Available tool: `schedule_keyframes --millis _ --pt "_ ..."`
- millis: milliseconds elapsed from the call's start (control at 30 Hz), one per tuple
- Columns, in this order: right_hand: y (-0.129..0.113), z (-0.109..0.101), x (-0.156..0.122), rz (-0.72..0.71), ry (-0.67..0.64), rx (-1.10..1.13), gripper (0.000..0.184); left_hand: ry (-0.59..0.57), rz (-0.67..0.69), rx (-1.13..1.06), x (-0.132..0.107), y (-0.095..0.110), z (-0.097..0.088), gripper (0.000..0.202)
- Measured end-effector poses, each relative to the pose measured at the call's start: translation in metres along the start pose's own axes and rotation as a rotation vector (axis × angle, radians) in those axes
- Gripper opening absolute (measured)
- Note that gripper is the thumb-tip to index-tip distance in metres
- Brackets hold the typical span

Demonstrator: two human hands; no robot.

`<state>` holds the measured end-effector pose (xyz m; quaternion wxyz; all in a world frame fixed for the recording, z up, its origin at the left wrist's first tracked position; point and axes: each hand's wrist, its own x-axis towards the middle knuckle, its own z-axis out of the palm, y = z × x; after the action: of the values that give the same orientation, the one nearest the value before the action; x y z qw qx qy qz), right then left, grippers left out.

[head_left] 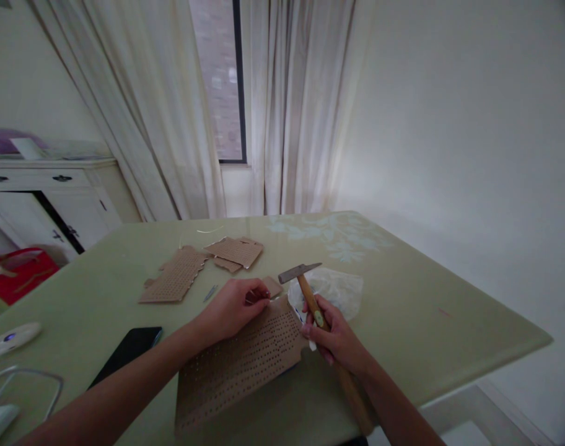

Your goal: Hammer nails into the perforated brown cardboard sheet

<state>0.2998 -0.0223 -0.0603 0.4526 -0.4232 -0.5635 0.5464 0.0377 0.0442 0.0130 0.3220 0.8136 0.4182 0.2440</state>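
Note:
My right hand (337, 337) is closed round the wooden handle of a hammer (310, 296), whose metal head is raised over the table. My left hand (233, 306) rests on the far edge of a perforated cardboard sheet (238, 365), with fingertips pinched on something small I cannot make out. The sheet lies flat near the table's front edge, between both arms.
More perforated cardboard pieces (175, 275) (236, 251) lie farther back on the green table (426, 310). A clear plastic bag (338, 288) sits behind the hammer. A black phone (129, 350) lies at left, with a white disc (10, 337) beyond. A white cabinet (54, 198) and curtains stand behind.

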Motion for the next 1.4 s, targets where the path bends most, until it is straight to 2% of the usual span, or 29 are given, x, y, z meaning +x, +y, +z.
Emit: schedule_keyframes --millis 167,233,333,367,433,467,600,667,867,1233,1400 --pt "-0.006 -0.003 0.003 -0.038 0.015 -0.086 0.054 0.007 0.009 0.033 0.000 -0.001 0.000 0.015" --pt "-0.019 -0.009 0.002 -0.059 0.012 -0.166 0.051 0.006 0.015 0.045 0.000 -0.002 0.000 0.016" --pt "-0.055 -0.021 -0.001 -0.092 -0.044 -0.319 0.040 -0.001 0.026 0.049 0.000 -0.004 0.001 0.017" --pt "-0.070 -0.024 -0.001 -0.118 -0.072 -0.395 0.037 -0.002 0.028 0.047 0.000 -0.005 0.001 0.017" --pt "-0.097 -0.027 0.003 -0.255 -0.139 -0.771 0.032 0.003 0.027 0.042 0.001 -0.006 0.002 0.017" --pt "-0.109 -0.027 0.005 -0.289 -0.162 -0.880 0.031 0.007 0.026 0.039 0.001 -0.007 0.003 0.016" --pt "-0.139 -0.021 0.016 -0.294 -0.284 -1.157 0.031 0.007 0.031 0.014 0.001 -0.006 0.003 0.014" --pt "-0.144 -0.018 0.019 -0.272 -0.325 -1.227 0.031 0.002 0.030 -0.001 0.001 -0.006 0.004 0.014" --pt "-0.150 -0.011 0.016 -0.270 -0.330 -1.269 0.030 -0.015 0.037 -0.049 0.001 -0.006 0.005 0.015" --pt "-0.144 -0.010 0.015 -0.248 -0.307 -1.271 0.028 0.004 0.015 -0.051 0.001 -0.008 0.004 0.014" --pt "-0.145 -0.008 0.013 -0.226 -0.352 -1.291 0.029 -0.017 0.007 -0.057 0.002 -0.010 0.007 0.015"
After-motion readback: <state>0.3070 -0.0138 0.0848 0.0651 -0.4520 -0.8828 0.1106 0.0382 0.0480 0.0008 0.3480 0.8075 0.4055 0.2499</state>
